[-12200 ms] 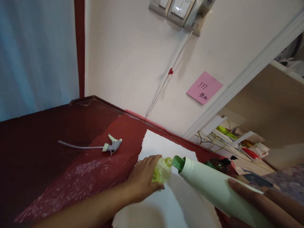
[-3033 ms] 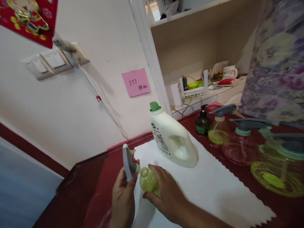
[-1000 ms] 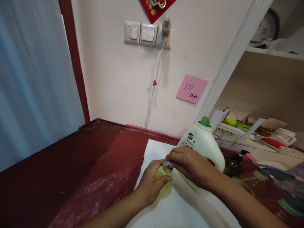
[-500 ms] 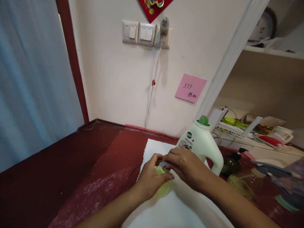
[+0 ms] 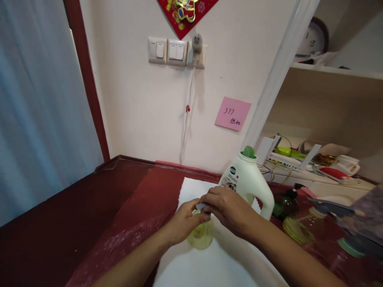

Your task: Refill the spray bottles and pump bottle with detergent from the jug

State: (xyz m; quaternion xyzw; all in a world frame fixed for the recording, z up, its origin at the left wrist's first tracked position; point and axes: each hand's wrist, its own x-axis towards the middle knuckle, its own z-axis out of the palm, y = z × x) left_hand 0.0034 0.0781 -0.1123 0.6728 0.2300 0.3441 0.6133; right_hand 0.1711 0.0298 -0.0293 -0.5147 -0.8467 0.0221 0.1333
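Observation:
A small yellow-green spray bottle (image 5: 201, 236) stands on a white sheet (image 5: 209, 263) laid over the dark red table (image 5: 74, 215). My left hand (image 5: 184, 221) is wrapped round the bottle's body. My right hand (image 5: 229, 209) is closed over the grey spray head (image 5: 201, 206) at the bottle's neck, hiding most of it. Just behind my hands stands a white detergent jug (image 5: 248, 185) with a green cap, upright.
Right of the jug are a dark green pump bottle (image 5: 284, 203) and several clear spray bottles (image 5: 302, 231). A shelf (image 5: 314, 171) behind holds cables and small items. Wall switches (image 5: 167, 51), a plugged cord and a pink note (image 5: 232, 113) are on the wall.
Both hands stay on the small bottle and spray head, shifting slightly toward me. The view tilted a little, showing more of the wall above. The jug has not moved.

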